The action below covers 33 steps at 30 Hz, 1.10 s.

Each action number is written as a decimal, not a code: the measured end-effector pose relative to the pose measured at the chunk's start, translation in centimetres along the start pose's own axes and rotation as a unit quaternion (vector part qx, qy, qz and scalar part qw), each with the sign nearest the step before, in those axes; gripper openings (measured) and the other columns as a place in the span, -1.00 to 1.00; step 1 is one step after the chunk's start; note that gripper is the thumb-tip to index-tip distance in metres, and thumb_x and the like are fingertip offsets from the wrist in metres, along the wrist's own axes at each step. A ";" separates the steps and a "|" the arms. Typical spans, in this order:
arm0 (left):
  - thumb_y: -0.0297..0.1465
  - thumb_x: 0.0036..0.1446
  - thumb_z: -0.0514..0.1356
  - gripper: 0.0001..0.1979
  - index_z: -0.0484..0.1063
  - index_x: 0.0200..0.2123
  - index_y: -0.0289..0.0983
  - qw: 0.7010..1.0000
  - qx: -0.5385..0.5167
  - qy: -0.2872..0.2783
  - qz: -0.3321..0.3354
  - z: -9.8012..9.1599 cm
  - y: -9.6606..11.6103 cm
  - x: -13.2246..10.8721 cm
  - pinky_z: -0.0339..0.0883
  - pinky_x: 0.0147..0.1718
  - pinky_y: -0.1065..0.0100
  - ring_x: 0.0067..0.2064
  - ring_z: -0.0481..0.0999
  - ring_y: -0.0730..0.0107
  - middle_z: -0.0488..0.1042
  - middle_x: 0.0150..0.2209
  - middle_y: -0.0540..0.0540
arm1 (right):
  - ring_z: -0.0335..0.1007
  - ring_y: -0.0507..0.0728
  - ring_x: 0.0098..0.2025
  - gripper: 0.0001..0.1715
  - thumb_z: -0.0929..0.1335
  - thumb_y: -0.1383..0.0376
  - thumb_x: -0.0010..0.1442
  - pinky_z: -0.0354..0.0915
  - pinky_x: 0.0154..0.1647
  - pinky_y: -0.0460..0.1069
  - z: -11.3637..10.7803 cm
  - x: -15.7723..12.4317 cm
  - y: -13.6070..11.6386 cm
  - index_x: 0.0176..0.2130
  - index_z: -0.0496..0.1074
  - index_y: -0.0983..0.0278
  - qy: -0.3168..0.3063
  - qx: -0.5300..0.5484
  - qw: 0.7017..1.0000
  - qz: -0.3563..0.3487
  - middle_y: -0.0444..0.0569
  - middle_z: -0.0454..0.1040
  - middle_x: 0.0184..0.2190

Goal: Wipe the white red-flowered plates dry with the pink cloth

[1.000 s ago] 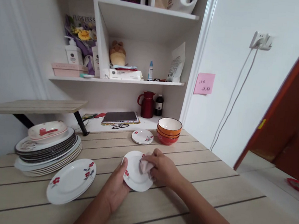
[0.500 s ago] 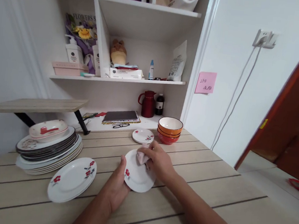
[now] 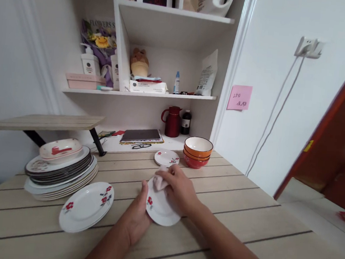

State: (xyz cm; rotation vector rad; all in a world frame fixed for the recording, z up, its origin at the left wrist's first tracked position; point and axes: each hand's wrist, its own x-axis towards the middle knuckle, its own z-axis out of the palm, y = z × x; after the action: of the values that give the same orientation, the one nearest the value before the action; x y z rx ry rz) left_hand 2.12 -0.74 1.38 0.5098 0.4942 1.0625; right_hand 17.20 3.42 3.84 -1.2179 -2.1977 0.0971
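Note:
A small white plate (image 3: 164, 210) with a red flower print is held at its left edge by my left hand (image 3: 137, 215), thumb along the rim and fingers underneath. My right hand (image 3: 181, 189) is closed on a pale, crumpled cloth (image 3: 159, 181), pressed against the plate's upper left part. The right hand covers the plate's upper right side. To the left lie larger flowered plates (image 3: 87, 207), one upon another. Behind the held plate is a short stack of small flowered plates (image 3: 166, 157), with a stack of orange and red bowls (image 3: 197, 152) to its right.
A tall stack of plates (image 3: 61, 175) with a white and red dish (image 3: 60, 150) on top stands at left, near a raised wooden stand (image 3: 48, 119). Along the back are a dark laptop (image 3: 141, 135), glasses (image 3: 141, 146) and a red thermos jug (image 3: 172, 122).
My right hand has moved the cloth slightly left and up across the plate, toward its upper left rim. The left hand still holds the plate. The view has shifted slightly.

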 end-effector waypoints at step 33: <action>0.07 0.18 -0.03 -0.30 0.33 0.16 -0.33 1.000 -0.007 -0.021 -0.010 -0.3 0.0 0.0 0.15 0.19 0.11 0.17 0.39 0.07 0.49 0.06 -0.30 | 0.26 0.09 -0.21 -0.40 0.28 0.44 0.10 0.13 -0.26 -0.06 0.6 -1.5 -2.8 0.07 0.40 -0.04 -0.038 0.023 0.998 -0.040 -0.06 0.28 -0.18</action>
State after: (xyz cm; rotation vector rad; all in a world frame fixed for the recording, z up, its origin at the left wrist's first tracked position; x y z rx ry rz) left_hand 1.96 -0.71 1.15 0.5135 0.4543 1.0334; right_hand 15.33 0.78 3.57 -1.1173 -2.2940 0.1638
